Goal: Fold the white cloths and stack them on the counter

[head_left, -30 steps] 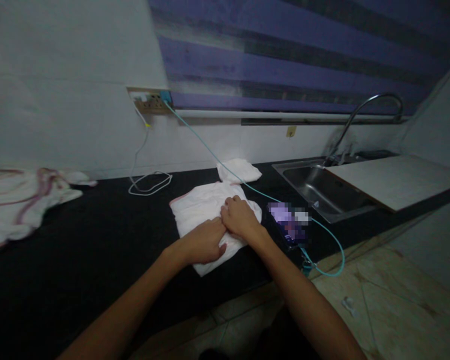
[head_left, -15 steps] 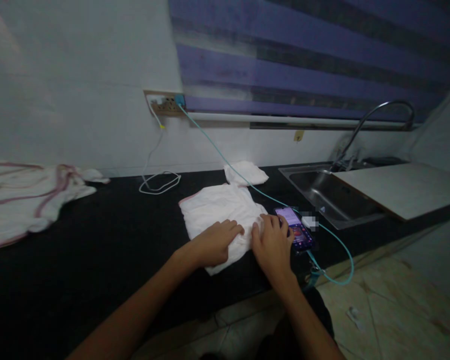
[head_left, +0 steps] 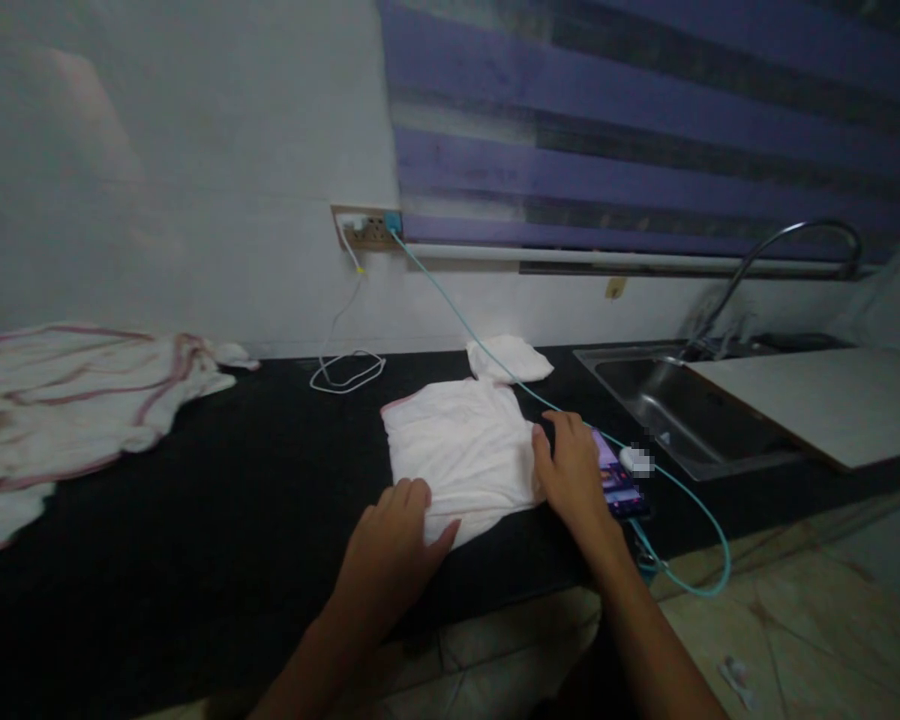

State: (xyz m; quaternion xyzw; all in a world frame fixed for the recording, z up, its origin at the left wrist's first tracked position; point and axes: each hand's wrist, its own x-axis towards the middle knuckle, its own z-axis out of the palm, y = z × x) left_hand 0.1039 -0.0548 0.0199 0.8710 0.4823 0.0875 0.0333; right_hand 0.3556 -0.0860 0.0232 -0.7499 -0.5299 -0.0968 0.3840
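A folded white cloth (head_left: 461,445) with a thin pink edge lies flat on the black counter (head_left: 217,490). My left hand (head_left: 390,545) rests flat on the cloth's near left corner, fingers spread. At the cloth's right edge my right hand (head_left: 574,475) lies palm down, partly over a lit phone (head_left: 619,485). Neither hand grips anything.
A teal cable (head_left: 487,345) runs from the wall socket (head_left: 367,228) to the phone and loops off the counter edge. A coiled white cable (head_left: 345,370) and a small folded cloth (head_left: 508,357) lie behind. A pile of pink-trimmed towels (head_left: 67,400) sits left; a steel sink (head_left: 675,405), tap and board (head_left: 825,400) right.
My hands have slid apart from the cloth's middle: the left to its near left corner, the right to its right edge by the phone. The view shifted, moving everything rightward.
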